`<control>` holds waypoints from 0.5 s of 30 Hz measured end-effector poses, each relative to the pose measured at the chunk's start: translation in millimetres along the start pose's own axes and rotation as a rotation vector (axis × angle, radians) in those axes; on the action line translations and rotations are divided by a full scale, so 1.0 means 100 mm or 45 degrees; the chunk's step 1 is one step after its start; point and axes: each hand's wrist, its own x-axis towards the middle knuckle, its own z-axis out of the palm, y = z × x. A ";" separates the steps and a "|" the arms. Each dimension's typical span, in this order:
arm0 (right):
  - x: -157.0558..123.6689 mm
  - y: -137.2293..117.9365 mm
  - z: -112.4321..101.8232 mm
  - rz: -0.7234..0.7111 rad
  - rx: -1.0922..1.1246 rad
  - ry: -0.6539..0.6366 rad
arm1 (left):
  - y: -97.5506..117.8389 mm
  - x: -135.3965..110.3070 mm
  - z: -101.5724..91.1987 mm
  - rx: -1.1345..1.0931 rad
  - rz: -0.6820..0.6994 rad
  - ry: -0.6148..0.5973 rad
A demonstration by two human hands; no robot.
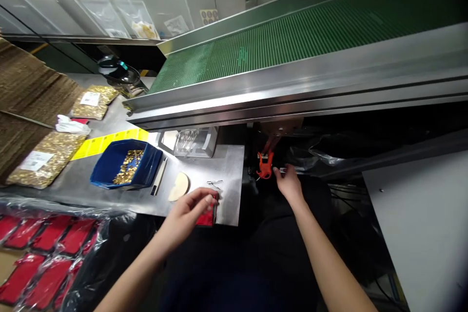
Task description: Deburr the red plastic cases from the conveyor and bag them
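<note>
My left hand [190,209] is above the table's front edge, thumb and index fingertips close together in a pinch. What they hold, if anything, is too small to make out. Directly beneath them lies a red piece with a dark border [205,218]. Small metal pins [215,184] are just beyond that hand, and a cream-coloured rounded pad [179,186] lies to its left. Over on the right, my right hand [289,184] has its fingers curled together beside an orange part [265,165] under the conveyor. Its grip is partly hidden and I cannot name what is in it.
A blue bin [100,168] holds small gold-coloured parts. Behind it stands a clear plastic box [204,144]. The green conveyor [234,53] slants across above. Bagged gold parts [54,153] and stacked cardboard [29,87] are left; wrapped red pieces [51,231] lie front left.
</note>
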 end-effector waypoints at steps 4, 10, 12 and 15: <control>-0.31 0.05 -0.34 -0.181 -0.149 0.248 | -0.02 0.40 -0.48 0.428 0.304 0.360; -0.31 0.06 -0.37 -0.303 -0.203 0.173 | -0.10 1.25 -0.78 0.672 0.435 0.547; -0.15 -0.01 -0.15 -0.311 -0.160 0.125 | -0.10 1.45 -0.76 0.714 0.458 0.586; 0.14 -0.14 0.24 -0.204 -0.071 0.041 | -0.09 1.54 -0.65 0.756 0.510 0.602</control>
